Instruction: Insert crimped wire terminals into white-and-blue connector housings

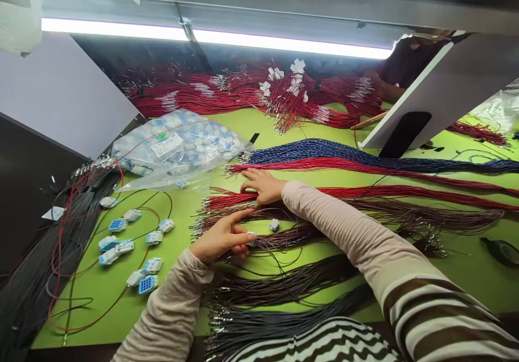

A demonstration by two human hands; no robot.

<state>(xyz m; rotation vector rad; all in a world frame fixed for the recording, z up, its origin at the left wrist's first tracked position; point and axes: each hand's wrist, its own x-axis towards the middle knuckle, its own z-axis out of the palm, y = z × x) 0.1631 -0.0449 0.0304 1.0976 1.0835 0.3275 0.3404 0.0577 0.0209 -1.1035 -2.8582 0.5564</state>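
Observation:
My left hand (pixel 222 237) rests on the brown wire bundle (pixel 365 213), with thumb and fingers pinched on a small white connector (pixel 252 237); its index finger points right. My right hand (pixel 261 184) reaches across, fingers spread flat over the red wire bundle (pixel 405 191) near its stripped ends. A loose white connector (pixel 274 224) lies on the wires between both hands. Above lie another red bundle (pixel 365 166) and a blue bundle (pixel 344 149).
A green mat (pixel 182 210) covers the bench. A clear bag of connectors (pixel 178 145) sits at the back left. Wired white-and-blue connectors (pixel 133 245) lie at left beside black wires (pixel 36 275). Dark bundles (pixel 275 291) lie near me. Red wire heaps (pixel 251 94) fill the back; a tape roll (pixel 503 251) is right.

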